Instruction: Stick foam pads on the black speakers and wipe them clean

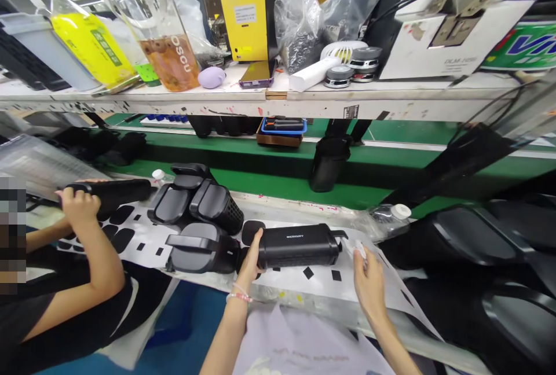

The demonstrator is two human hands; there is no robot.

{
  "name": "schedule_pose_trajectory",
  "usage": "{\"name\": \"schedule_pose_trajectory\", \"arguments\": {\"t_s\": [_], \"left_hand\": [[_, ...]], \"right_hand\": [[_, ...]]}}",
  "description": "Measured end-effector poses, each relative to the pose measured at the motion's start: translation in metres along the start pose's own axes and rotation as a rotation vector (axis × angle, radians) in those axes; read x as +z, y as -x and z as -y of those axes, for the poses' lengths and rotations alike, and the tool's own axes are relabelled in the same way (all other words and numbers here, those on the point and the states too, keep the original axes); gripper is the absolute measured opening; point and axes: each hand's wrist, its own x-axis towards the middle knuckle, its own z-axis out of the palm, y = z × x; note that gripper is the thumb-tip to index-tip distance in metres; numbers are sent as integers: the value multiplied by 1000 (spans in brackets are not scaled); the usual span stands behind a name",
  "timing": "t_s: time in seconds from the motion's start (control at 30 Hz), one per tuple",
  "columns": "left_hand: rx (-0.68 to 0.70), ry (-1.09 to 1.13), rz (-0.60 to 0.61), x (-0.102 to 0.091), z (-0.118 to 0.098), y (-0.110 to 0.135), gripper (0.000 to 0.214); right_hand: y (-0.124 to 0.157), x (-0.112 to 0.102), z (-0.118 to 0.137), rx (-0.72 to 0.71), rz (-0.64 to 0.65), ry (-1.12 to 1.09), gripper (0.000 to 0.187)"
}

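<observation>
A black portable speaker (299, 250) marked MERKURY lies on its side in front of me. My left hand (251, 256) is wrapped around its left end, the fingers partly hidden behind it. At the other end, beside the handle, my right hand (369, 276) pinches a crumpled white cloth or tissue (357, 246). Dark square pads (336, 275) are dotted over the white sheet (319, 291) beneath the speaker. Several similar black speakers (197, 242) stand just left of my left hand.
To the left, a co-worker's hands (80, 207) hold another black speaker (117, 194). More black speakers (469, 236) crowd the right side. A plastic bottle (388, 219) lies behind my right hand. Beyond runs a green conveyor (269, 175), below a cluttered shelf (243, 103).
</observation>
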Motion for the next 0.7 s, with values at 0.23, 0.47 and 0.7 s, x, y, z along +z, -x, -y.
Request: {"name": "schedule_pose_trajectory", "arguments": {"t_s": [0.23, 0.47, 0.7], "left_hand": [[198, -218, 36, -4, -12, 9, 36], [340, -229, 77, -7, 4, 12, 67], [376, -176, 121, -6, 2, 10, 73]], "right_hand": [[0, 50, 24, -232, 74, 89, 58], [17, 54, 12, -246, 57, 141, 50], [19, 57, 12, -242, 51, 135, 48]]}}
